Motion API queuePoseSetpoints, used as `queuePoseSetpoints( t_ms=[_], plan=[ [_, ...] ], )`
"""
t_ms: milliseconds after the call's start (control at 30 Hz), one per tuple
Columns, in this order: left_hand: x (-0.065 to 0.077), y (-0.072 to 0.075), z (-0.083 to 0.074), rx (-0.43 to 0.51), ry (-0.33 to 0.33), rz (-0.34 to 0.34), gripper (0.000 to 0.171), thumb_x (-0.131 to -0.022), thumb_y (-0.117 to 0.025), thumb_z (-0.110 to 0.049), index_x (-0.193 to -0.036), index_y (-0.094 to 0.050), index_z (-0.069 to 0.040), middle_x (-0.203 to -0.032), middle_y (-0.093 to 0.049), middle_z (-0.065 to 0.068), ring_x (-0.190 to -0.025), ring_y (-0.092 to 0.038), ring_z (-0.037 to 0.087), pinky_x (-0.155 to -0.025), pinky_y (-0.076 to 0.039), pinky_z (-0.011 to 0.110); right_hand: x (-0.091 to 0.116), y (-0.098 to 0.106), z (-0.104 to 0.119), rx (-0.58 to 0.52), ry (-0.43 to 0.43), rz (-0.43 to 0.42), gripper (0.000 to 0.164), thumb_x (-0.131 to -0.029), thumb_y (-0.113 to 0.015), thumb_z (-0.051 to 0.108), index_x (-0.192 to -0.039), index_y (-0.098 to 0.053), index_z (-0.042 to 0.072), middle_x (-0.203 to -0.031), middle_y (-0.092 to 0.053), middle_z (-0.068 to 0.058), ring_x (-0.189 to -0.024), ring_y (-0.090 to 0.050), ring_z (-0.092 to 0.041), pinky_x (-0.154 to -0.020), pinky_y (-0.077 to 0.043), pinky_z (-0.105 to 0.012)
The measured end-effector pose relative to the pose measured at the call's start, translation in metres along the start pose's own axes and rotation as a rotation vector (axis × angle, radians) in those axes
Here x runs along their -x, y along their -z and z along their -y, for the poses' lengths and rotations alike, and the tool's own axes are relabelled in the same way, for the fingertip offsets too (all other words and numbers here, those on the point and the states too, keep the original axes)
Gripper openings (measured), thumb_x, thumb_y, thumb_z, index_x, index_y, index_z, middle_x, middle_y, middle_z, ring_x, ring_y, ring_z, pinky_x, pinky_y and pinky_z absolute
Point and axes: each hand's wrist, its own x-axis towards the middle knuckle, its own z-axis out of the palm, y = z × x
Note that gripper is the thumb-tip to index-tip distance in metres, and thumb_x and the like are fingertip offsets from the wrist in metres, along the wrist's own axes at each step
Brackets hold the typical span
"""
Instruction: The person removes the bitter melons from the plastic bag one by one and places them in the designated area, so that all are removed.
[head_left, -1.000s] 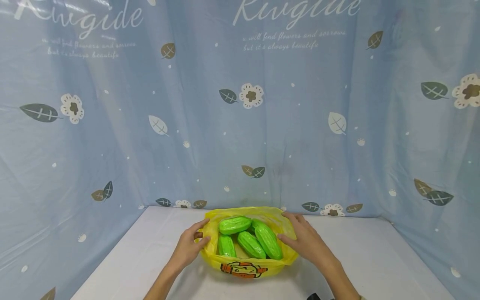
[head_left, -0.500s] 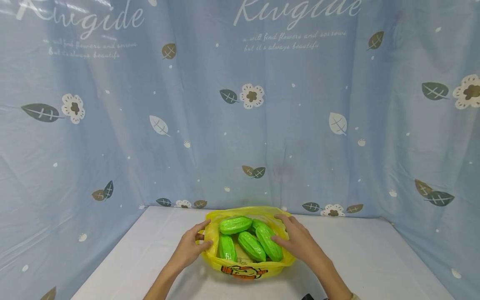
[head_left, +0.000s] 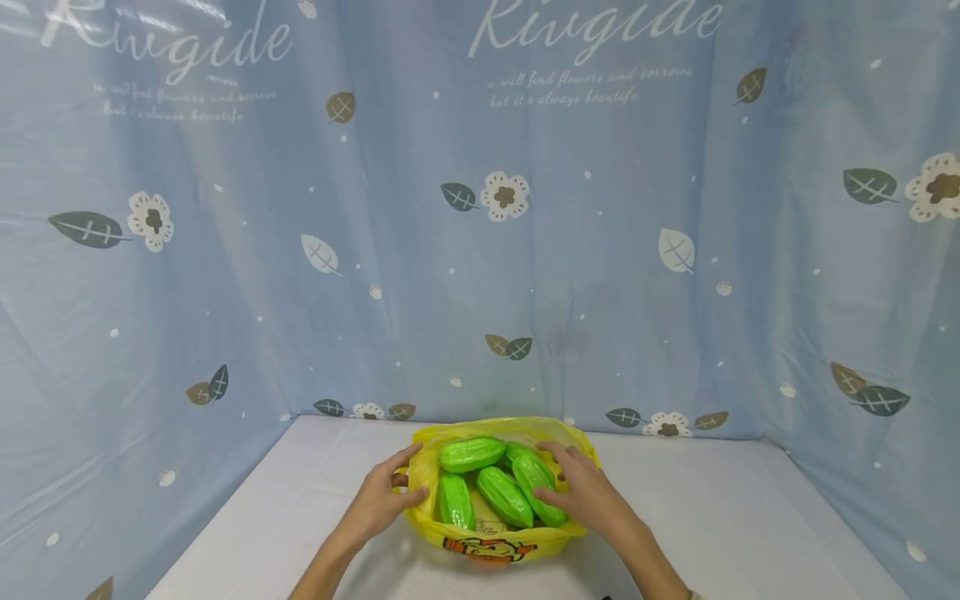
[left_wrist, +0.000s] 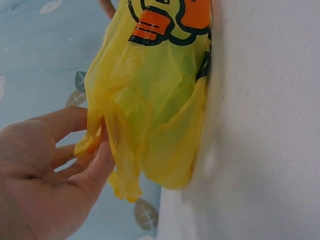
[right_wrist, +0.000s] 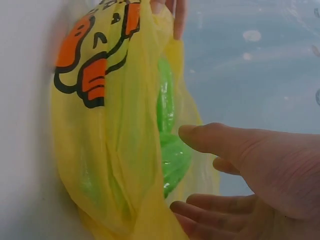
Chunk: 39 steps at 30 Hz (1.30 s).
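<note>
A yellow plastic bag (head_left: 551,546) with an orange and black cartoon print stands with its mouth wide. Several glossy green, ridged, gourd-shaped pieces lie inside, among them a long one (head_left: 534,482) on the right and another (head_left: 471,454) at the back. My left hand (head_left: 377,500) pinches the bag's left side; in the left wrist view the thumb and fingers close around its gathered yellow plastic (left_wrist: 117,145). Over the right rim reaches my right hand (head_left: 588,492), its fingers spread and relaxed beside the right-hand green piece (right_wrist: 175,157). Its thumb points at that piece.
The bag rests on a white table (head_left: 720,517). Behind and at both sides hangs a blue curtain (head_left: 570,275) printed with leaves and flowers. A printed paper label (head_left: 491,525) shows at the bottom of the bag.
My right hand has left the bag's right rim and moved left and inward over the green pieces. The left hand stays at the left side, and the view has shifted slightly.
</note>
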Motion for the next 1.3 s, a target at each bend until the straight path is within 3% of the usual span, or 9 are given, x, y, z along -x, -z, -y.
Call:
queuePoseSetpoints(
  t_ms=[333, 533, 767, 1300],
  plan=[
    [-0.002, 0.001, -0.001, -0.003, -0.001, 0.013, 0.075, -0.084, -0.074, -0.007, -0.149, -0.037, 0.002, -0.125, -0.054, 0.025, -0.097, -0.068, 0.026, -0.071, -0.056, 0.023, 0.001, -0.007, -0.002, 0.012, 0.011, 0.010, 0.065, -0.081, -0.080, 0.029, -0.138, -0.051, 0.019, -0.121, -0.060, -0.020, -0.095, -0.062, -0.027, -0.073, -0.054, -0.042],
    [0.000, 0.002, 0.000, 0.012, 0.012, 0.027, 0.076, -0.084, -0.074, -0.008, -0.149, -0.036, 0.002, -0.125, -0.051, 0.026, -0.097, -0.067, 0.025, -0.072, -0.057, 0.023, 0.001, -0.009, -0.001, 0.000, 0.034, 0.024, 0.066, -0.081, -0.080, 0.026, -0.139, -0.050, 0.016, -0.121, -0.061, -0.021, -0.092, -0.061, -0.025, -0.071, -0.053, -0.040],
    [0.001, 0.004, 0.002, 0.069, 0.007, 0.067, 0.079, -0.084, -0.073, -0.006, -0.150, -0.031, 0.004, -0.123, -0.049, 0.026, -0.096, -0.067, 0.025, -0.072, -0.057, 0.023, 0.002, -0.013, 0.000, 0.021, 0.059, 0.049, 0.064, -0.082, -0.080, 0.027, -0.138, -0.051, 0.017, -0.120, -0.062, -0.018, -0.106, -0.061, -0.034, -0.079, -0.054, -0.051],
    [-0.003, 0.008, 0.004, 0.081, 0.014, 0.123, 0.086, -0.083, -0.075, -0.010, -0.153, -0.027, 0.001, -0.125, -0.047, 0.027, -0.092, -0.067, 0.019, -0.072, -0.057, 0.025, -0.002, -0.016, -0.006, 0.041, 0.042, 0.116, 0.064, -0.080, -0.081, 0.023, -0.137, -0.051, 0.019, -0.118, -0.065, -0.013, -0.105, -0.062, -0.034, -0.081, -0.053, -0.051]
  ],
)
